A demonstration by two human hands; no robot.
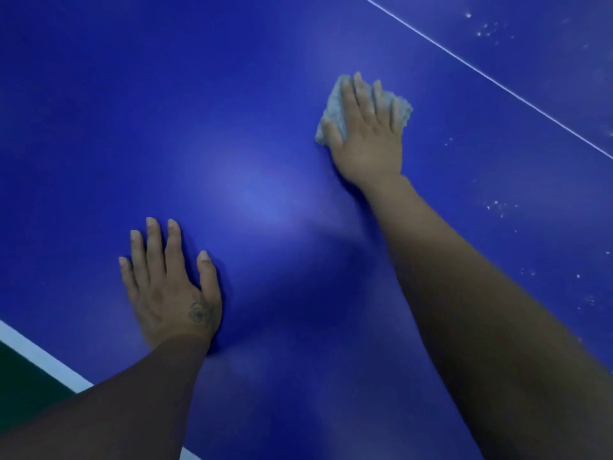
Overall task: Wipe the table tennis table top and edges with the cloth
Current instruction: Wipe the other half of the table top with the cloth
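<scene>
Head view, table: I see the blue table tennis table top (pixel 232 111) filling nearly the whole frame, with a thin white line (pixel 491 78) running diagonally across the upper right.
Table edge: the white border stripe (pixel 43 356) sits at my lower left, with dark green floor (pixel 23 383) beyond it.
Cloth: the pale grey cloth (pixel 331 107) lies flat on the table top, right of centre and short of the thin line.
Right hand: my right hand (pixel 368 134) presses palm-down on the cloth, fingers spread and flat over it, not curled around it.
Left hand: my left hand (pixel 172 287) rests flat on the bare surface near the border stripe, fingers extended, holding nothing.
Marks: small whitish specks (pixel 497 205) dot the surface to the right of the arm and beyond the line.
</scene>
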